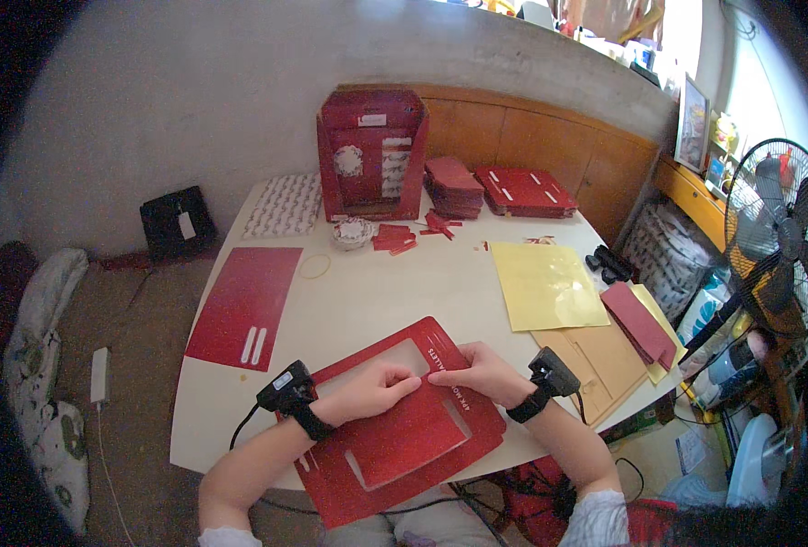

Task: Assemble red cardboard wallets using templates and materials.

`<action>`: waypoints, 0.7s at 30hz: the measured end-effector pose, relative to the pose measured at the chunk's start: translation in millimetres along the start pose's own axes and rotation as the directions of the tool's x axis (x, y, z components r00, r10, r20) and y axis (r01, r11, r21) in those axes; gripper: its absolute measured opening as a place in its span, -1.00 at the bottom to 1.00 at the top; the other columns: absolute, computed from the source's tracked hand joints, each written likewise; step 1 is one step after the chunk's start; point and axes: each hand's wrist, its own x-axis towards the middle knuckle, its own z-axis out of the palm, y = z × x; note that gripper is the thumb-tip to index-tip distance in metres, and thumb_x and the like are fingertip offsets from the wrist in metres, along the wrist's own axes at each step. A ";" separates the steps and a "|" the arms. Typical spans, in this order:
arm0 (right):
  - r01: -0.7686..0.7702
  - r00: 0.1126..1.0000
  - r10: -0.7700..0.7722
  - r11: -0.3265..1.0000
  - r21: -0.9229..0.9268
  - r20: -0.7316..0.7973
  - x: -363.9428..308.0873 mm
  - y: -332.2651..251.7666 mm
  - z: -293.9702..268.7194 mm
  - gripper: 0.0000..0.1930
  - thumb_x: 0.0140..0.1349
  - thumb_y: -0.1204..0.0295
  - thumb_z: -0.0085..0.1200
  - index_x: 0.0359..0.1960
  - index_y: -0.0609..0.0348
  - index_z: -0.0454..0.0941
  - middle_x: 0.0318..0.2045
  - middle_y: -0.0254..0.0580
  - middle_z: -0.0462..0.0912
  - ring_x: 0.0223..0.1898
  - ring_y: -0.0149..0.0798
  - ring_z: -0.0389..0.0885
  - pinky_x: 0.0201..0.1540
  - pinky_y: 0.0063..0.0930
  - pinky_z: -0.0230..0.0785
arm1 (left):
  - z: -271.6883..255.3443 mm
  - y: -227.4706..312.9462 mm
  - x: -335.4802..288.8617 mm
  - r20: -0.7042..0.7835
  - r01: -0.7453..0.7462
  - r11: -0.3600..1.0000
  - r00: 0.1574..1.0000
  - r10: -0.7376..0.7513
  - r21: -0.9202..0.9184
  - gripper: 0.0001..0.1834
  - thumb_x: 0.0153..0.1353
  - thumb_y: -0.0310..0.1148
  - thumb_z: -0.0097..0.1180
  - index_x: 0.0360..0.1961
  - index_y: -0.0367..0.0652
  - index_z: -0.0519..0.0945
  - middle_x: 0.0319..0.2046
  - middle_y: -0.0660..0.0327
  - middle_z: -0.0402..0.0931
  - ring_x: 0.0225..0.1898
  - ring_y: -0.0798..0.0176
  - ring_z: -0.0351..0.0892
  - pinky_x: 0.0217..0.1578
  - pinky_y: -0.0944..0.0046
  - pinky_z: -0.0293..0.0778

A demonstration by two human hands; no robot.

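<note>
Lettering [438,359], white, on red card [411,441]

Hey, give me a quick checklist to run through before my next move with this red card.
1. Both hands at the red printed card: ok; left hand and right hand are over it.
2. Card fully on the white table: not ok; its lower corner juts past the near edge.
3. Something pinched in the fingertips: cannot tell; too small to make out.
4. Yellow sheet apart from the card: ok.
5. Red panel with two white strips apart from the card: ok.
</note>
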 end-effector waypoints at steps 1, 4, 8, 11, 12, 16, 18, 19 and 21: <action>-0.011 1.000 0.011 1.000 0.004 -0.002 1.2 2.2 -0.4 -0.73 0.18 0.37 0.27 -0.15 0.27 0.61 -0.32 -0.33 0.67 -0.34 -0.52 0.59 -0.30 -0.60 0.44 | 0.5 0.8 -0.7 -0.012 0.017 1.000 1.000 -0.016 0.014 -0.63 0.41 -0.17 -0.05 -0.21 -0.30 0.60 -0.39 0.34 0.58 -0.34 0.48 0.49 -0.29 0.37 0.44; -0.019 0.999 0.019 1.000 -0.013 -0.027 2.9 5.9 -2.4 -0.73 0.18 0.38 0.27 -0.14 0.26 0.61 -0.32 -0.33 0.67 -0.33 -0.52 0.59 -0.28 -0.60 0.44 | -2.6 11.2 -3.1 -0.039 -0.021 0.992 0.999 0.026 0.121 -0.64 0.38 -0.17 -0.02 -0.25 -0.31 0.61 -0.42 0.32 0.58 -0.35 0.47 0.48 -0.30 0.34 0.44; 0.102 0.983 -0.098 0.995 0.021 -0.157 2.4 7.4 -12.8 -0.72 0.17 0.33 0.28 -0.17 0.26 0.62 -0.32 -0.29 0.68 -0.37 -0.48 0.59 -0.30 -0.52 0.45 | -20.2 -9.1 -7.1 -0.014 -0.056 0.978 0.998 0.060 0.202 -0.68 0.36 -0.20 0.02 -0.30 -0.29 0.59 -0.49 0.30 0.54 -0.40 0.47 0.43 -0.33 0.31 0.41; 0.087 0.986 -0.080 0.995 0.049 -0.144 0.6 5.6 -18.3 -0.73 0.18 0.35 0.27 -0.16 0.26 0.61 -0.32 -0.29 0.68 -0.37 -0.47 0.58 -0.30 -0.53 0.44 | -31.4 -7.7 -6.9 0.023 -0.073 0.930 0.997 0.070 0.360 -0.69 0.34 -0.21 0.03 -0.32 -0.29 0.58 -0.52 0.28 0.54 -0.43 0.47 0.41 -0.37 0.29 0.39; 0.087 0.986 -0.079 0.995 0.051 -0.145 0.6 6.5 -18.9 -0.73 0.18 0.35 0.27 -0.16 0.26 0.61 -0.32 -0.29 0.68 -0.37 -0.47 0.58 -0.30 -0.53 0.44 | -29.6 -1.8 -9.5 -0.005 -0.076 0.936 0.997 0.083 0.344 -0.69 0.33 -0.22 0.04 -0.35 -0.29 0.58 -0.55 0.21 0.53 -0.46 0.43 0.41 -0.39 0.26 0.38; 0.078 0.986 -0.072 0.996 0.038 -0.152 -0.3 4.5 -19.3 -0.72 0.19 0.35 0.26 -0.15 0.26 0.61 -0.31 -0.30 0.67 -0.33 -0.47 0.58 -0.26 -0.54 0.44 | -25.9 -8.9 -6.1 -0.046 -0.180 0.898 0.975 0.216 0.402 -0.70 0.32 -0.23 0.05 -0.36 -0.29 0.58 -0.58 0.11 0.51 -0.48 0.40 0.41 -0.41 0.24 0.38; 0.065 0.986 -0.060 0.997 0.027 -0.154 0.1 4.8 -20.7 -0.72 0.19 0.34 0.26 -0.15 0.26 0.60 -0.30 -0.30 0.67 -0.32 -0.48 0.58 -0.26 -0.54 0.43 | -21.7 -5.2 -6.4 -0.094 -0.155 0.880 0.971 0.219 0.448 -0.72 0.30 -0.25 0.05 -0.34 -0.28 0.60 -0.55 0.00 0.51 -0.51 0.27 0.46 -0.41 0.19 0.39; 0.080 0.984 -0.079 0.997 0.004 -0.163 2.1 8.3 -23.2 -0.71 0.20 0.34 0.25 -0.13 0.27 0.60 -0.29 -0.30 0.67 -0.31 -0.48 0.58 -0.25 -0.54 0.44 | -18.4 -3.8 -6.6 -0.094 -0.156 0.880 0.971 0.220 0.450 -0.72 0.30 -0.25 0.05 -0.34 -0.28 0.60 -0.55 0.00 0.51 -0.51 0.27 0.46 -0.41 0.19 0.39; 0.096 0.980 -0.098 0.995 -0.020 -0.173 2.2 10.2 -23.1 -0.70 0.21 0.33 0.25 -0.12 0.27 0.59 -0.28 -0.30 0.67 -0.30 -0.48 0.58 -0.24 -0.54 0.44 | -11.0 -3.0 -6.8 -0.147 -0.299 0.837 0.903 0.403 0.457 -0.76 0.27 -0.36 0.03 -0.43 -0.36 0.54 -0.52 -0.11 0.50 -0.48 -0.02 0.52 -0.41 0.09 0.39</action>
